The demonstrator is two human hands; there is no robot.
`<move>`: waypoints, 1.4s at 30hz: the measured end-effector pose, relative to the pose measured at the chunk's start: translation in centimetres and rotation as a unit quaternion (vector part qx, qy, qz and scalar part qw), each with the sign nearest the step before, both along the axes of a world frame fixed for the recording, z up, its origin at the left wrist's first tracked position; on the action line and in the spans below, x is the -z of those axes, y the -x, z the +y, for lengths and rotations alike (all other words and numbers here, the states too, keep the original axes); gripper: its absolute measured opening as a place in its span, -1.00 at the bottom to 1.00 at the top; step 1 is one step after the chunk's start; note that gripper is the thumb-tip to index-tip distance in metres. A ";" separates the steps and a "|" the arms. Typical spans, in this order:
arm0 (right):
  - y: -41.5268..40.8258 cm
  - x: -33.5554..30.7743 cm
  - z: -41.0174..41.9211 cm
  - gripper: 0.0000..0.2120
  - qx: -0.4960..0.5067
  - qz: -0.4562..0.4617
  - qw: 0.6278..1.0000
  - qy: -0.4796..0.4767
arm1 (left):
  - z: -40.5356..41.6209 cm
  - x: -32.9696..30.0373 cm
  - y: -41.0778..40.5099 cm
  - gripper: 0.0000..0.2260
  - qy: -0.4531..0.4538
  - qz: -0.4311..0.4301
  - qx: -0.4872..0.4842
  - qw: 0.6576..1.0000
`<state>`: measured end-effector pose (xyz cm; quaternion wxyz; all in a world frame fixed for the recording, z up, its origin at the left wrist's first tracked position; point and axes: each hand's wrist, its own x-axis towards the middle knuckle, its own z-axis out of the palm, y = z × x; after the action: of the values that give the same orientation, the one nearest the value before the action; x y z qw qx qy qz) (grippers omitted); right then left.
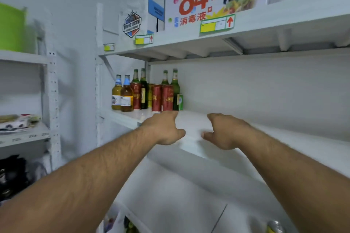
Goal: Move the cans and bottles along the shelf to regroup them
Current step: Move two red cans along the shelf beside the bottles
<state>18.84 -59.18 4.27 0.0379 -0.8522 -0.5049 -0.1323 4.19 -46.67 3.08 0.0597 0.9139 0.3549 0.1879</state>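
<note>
Both arms reach out over the white shelf. The left hand and the right hand hang just above the shelf, near each other, with loose fingers that hold nothing. The drinks stand in a tight bunch at the far left end of the shelf. Two amber bottles with blue necks are on the left. Red cans stand at the front, and green bottles stand behind and beside them. A small green can peeks out on the right of the bunch. The left hand's fingertips are just in front of the red cans, but I cannot tell if they touch. To the right of the bunch the shelf is bare. On the shelf above sits a big white box with a red "84" on it. A green tub sits high up on another rack at the far left.
</note>
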 end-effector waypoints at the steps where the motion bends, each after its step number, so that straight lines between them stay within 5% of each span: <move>1: 1.2 0.0 1.2 -0.35 -0.005 0.000 1.000 0.002 | 1.0 0.2 1.3 -0.28 0.003 -0.003 -0.008 1.000; 10: 6.7 -0.2 10.5 -0.35 -0.036 -0.010 0.999 0.011 | 9.3 1.4 7.1 -0.26 0.030 -0.009 -0.056 0.998; 22: 2.0 0.5 20.6 -0.42 -0.023 -0.005 1.000 -0.015 | 17.8 0.9 3.0 -0.27 0.028 -0.001 -0.057 0.998; 42: 0.7 0.2 31.8 -0.54 0.089 -0.004 0.995 -0.036 | 33.8 0.1 -2.9 -0.38 0.036 -0.032 0.100 0.994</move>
<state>18.17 -27.35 4.12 0.0549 -0.8911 -0.4222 -0.1569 7.05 -12.91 2.95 0.1225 0.9354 0.2666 0.1973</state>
